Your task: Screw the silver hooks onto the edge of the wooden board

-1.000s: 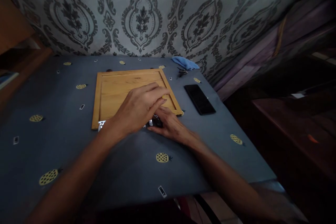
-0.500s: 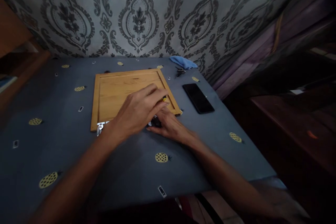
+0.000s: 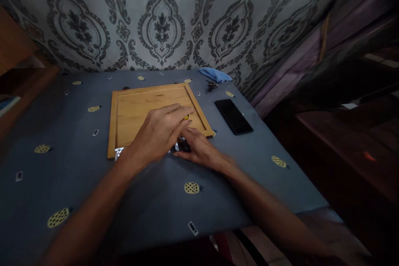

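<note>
A wooden cabinet door (image 3: 140, 99) with a raised frame lies flat on the table. My left hand (image 3: 157, 131) is curled over the door's near edge, closed around a tool with a yellow handle (image 3: 186, 117); only a bit of the handle shows, and its lower end is hidden. Against it on the right, my right hand (image 3: 202, 147) pinches a metal hinge (image 3: 177, 147) at the near edge, thumb in front and fingers behind. A second metal hinge (image 3: 118, 153) sits at the door's near left corner, partly covered by my left wrist.
On the right lies a black phone (image 3: 233, 116). Behind it are a small dark object (image 3: 211, 86) and a blue cloth (image 3: 215, 75) by the patterned wall. A wooden shelf (image 3: 40, 83) stands at the left. The blue tablecloth (image 3: 149, 208) has pineapple prints.
My left hand has shifted slightly left and turned a little around the yellow handle. My right hand keeps its place at the hinge. The view has moved slightly.
</note>
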`<state>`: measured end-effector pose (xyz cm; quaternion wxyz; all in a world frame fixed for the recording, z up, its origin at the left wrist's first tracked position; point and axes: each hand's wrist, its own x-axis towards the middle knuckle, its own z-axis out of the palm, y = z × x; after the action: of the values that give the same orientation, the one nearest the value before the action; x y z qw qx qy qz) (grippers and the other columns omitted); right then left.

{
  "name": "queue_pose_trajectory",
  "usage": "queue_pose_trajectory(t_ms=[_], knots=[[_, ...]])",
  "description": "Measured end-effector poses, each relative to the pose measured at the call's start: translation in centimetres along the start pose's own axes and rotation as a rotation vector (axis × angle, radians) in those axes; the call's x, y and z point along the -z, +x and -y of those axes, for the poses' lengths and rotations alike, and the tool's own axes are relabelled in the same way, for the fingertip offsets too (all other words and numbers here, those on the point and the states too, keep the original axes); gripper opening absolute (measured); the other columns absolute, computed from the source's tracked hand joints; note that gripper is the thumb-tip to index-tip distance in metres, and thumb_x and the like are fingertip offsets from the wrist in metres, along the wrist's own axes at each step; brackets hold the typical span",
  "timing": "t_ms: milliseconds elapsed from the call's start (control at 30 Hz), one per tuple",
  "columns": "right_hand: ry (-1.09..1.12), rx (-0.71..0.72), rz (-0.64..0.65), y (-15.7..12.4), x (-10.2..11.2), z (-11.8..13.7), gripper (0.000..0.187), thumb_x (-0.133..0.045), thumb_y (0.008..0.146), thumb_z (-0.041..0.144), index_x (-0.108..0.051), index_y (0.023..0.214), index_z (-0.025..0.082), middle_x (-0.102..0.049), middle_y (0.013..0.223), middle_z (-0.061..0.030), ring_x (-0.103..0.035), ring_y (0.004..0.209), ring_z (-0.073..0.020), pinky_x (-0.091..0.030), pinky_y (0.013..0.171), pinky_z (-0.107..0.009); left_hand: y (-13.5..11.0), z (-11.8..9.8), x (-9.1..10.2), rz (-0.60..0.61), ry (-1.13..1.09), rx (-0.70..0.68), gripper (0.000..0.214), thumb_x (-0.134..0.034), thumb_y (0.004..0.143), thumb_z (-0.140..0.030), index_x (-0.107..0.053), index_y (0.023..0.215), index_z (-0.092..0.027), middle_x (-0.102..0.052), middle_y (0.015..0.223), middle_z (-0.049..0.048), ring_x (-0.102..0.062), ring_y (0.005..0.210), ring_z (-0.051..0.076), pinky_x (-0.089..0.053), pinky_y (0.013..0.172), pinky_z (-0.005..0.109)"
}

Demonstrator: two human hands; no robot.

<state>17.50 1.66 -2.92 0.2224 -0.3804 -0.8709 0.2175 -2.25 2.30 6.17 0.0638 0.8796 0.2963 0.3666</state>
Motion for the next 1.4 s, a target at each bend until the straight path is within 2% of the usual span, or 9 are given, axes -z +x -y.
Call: queue_pose_trajectory(t_ms=[267, 433, 600, 733, 900, 1033, 1233, 1400], knots=[[-0.025, -0.006, -0.003, 0.1, -0.1, 0.0, 0.034, -0.078, 0.090, 0.038, -0.057, 0.108, 0.019, -0.068, 0.107, -0.0118, -0.063, 0.101, -0.0293, -0.051, 0.089, -0.042, 0.2, 0.2, 0.3, 0.000, -0.061, -0.010, 0.022, -0.056, 0.101, -0.013, -0.072, 0.114, -0.018, -0.079, 0.103, 0.0054, -0.076, 0.095, 0.019, -0.059, 0.081, 0.031], [-0.022, -0.005, -0.004, 0.1, 0.0, 0.0, 0.034, -0.078, 0.091, 0.041, -0.057, 0.109, 0.021, -0.068, 0.108, -0.0105, -0.063, 0.101, -0.0284, -0.051, 0.088, -0.041, 0.3, 0.3, 0.3, 0.030, -0.075, 0.023, 0.022, -0.056, 0.101, -0.015, -0.073, 0.116, -0.019, -0.079, 0.109, 0.0064, -0.076, 0.101, 0.020, -0.059, 0.086, 0.032], [-0.046, -0.004, 0.000, 0.1, 0.0, 0.1, 0.036, -0.079, 0.090, 0.039, -0.058, 0.110, 0.020, -0.069, 0.106, -0.0106, -0.063, 0.098, -0.0280, -0.050, 0.085, -0.040, 0.4, 0.1, 0.9, -0.006, -0.078, 0.028, 0.023, -0.057, 0.101, -0.015, -0.072, 0.118, -0.018, -0.079, 0.110, 0.0071, -0.075, 0.103, 0.020, -0.060, 0.089, 0.032], [-0.009, 0.018, -0.013, 0.1, -0.1, -0.1, 0.049, -0.081, 0.089, 0.042, -0.057, 0.126, 0.020, -0.071, 0.115, -0.0123, -0.065, 0.105, -0.0292, -0.052, 0.088, -0.042, 0.3, -0.3, 1.8, -0.041, -0.049, 0.029, 0.023, -0.057, 0.101, -0.015, -0.072, 0.118, -0.018, -0.080, 0.111, 0.0063, -0.075, 0.105, 0.020, -0.059, 0.091, 0.032], [0.068, 0.044, -0.014, 0.2, 0.0, -0.1, 0.075, -0.083, 0.087, 0.038, -0.046, 0.150, 0.023, -0.072, 0.129, -0.0138, -0.065, 0.120, -0.0315, -0.051, 0.101, -0.050, -0.5, -0.4, 2.5, -0.052, 0.007, 0.046, 0.023, -0.056, 0.102, -0.017, -0.072, 0.119, -0.019, -0.080, 0.111, 0.0063, -0.076, 0.102, 0.020, -0.061, 0.089, 0.033], [0.090, 0.059, 0.038, 0.4, 0.4, 0.4, 0.085, -0.084, 0.086, 0.036, -0.039, 0.157, 0.026, -0.071, 0.134, -0.0137, -0.062, 0.127, -0.0332, -0.049, 0.106, -0.055, -1.2, -0.2, 2.6, -0.081, 0.049, 0.059, 0.022, -0.058, 0.102, -0.018, -0.073, 0.117, -0.019, -0.080, 0.108, 0.0061, -0.077, 0.097, 0.019, -0.062, 0.085, 0.032], [0.058, 0.060, 0.059, 1.0, 0.3, 1.1, 0.080, -0.086, 0.083, 0.043, -0.048, 0.149, 0.019, -0.067, 0.136, -0.0174, -0.062, 0.126, -0.0350, -0.051, 0.105, -0.054, -1.7, 0.1, 2.3, -0.093, 0.055, 0.064, 0.022, -0.058, 0.103, -0.019, -0.072, 0.119, -0.018, -0.080, 0.106, 0.0065, -0.076, 0.095, 0.019, -0.062, 0.082, 0.030], [0.031, 0.050, 0.053, 1.1, -0.1, 1.2, 0.068, -0.085, 0.086, 0.041, -0.052, 0.143, 0.022, -0.069, 0.129, -0.0140, -0.064, 0.121, -0.0333, -0.053, 0.100, -0.052, -2.1, 0.3, 1.8, -0.104, 0.046, 0.050, 0.022, -0.057, 0.103, -0.017, -0.070, 0.121, -0.015, -0.079, 0.107, 0.0075, -0.076, 0.097, 0.018, -0.062, 0.084, 0.030]])
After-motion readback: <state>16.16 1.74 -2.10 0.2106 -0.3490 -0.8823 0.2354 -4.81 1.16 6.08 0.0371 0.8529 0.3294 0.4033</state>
